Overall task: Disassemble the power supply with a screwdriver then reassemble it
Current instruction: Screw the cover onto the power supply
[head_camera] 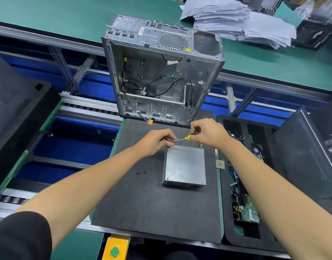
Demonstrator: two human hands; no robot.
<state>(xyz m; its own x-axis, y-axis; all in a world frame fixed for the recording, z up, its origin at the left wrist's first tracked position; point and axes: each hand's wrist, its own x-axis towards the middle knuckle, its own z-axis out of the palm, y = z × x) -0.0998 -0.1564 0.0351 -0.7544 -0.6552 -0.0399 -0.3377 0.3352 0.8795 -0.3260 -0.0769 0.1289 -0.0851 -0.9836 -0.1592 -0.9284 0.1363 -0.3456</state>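
— Power supply: lay flat on dark foam mat, near the mat's right edge, lid closed; one screw seen at a near corner, another at a far corner.

— Stage of work?

— Judged early or late, not mid-way: casing whole, nothing lifted off. Small dark screws lay loose on the mat to the left of the casing; whether taken from it, could not be told.

— Hands?

— Right hand pinched yellow-handled screwdriver over the far edge; left hand curled round the shaft near the tip. Tip not yet seated on any screw.

— Surroundings?

— Stripped computer case stood just beyond the mat, loose cables inside. Black tray with circuit boards lay to the right; paper stack well beyond. Nothing blocked the casing's top.
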